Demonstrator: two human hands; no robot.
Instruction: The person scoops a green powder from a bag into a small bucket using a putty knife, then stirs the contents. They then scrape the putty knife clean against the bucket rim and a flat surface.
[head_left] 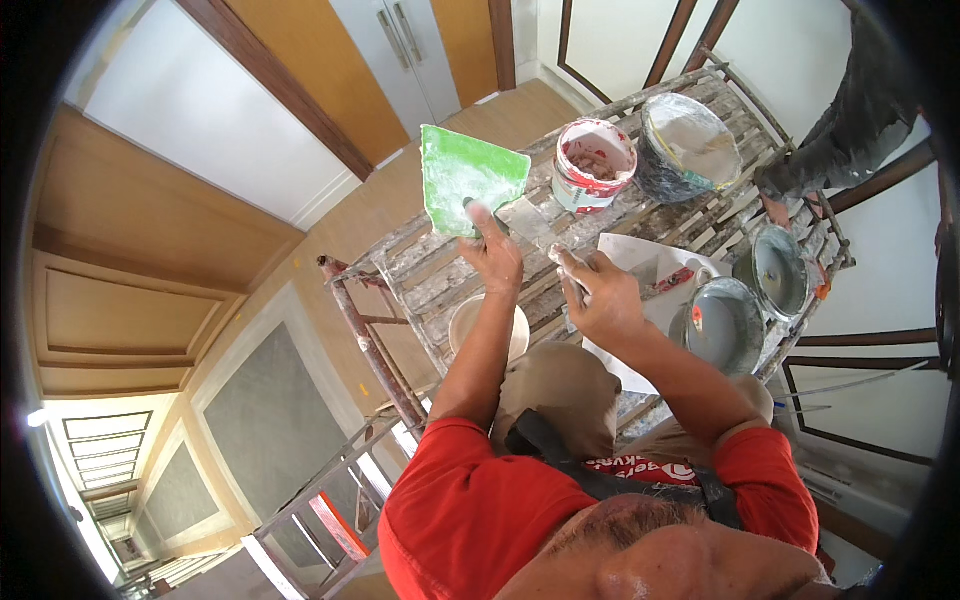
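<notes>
My left hand (494, 256) is closed on a green plastering hawk (474, 172) smeared with white compound, its thumb over the near edge. My right hand (608, 298) grips a putty knife (527, 221), whose pale, coated blade points toward the hawk's near right corner. Whether blade and hawk touch, I cannot tell. Beyond the knife stands a red and white bucket (594, 166) with residue inside. To its right is a dark, splattered bucket (690, 148) of whitish compound. A white tub (489, 328) sits beneath my left forearm, partly hidden by it.
The slatted scaffold platform (402, 262) carries a white sheet (625, 250), a red-handled tool (675, 280) and two dark buckets, one near (722, 322) and one farther right (773, 270). Another person's leg (845, 125) is at the far right. A ladder (330, 525) leans at lower left.
</notes>
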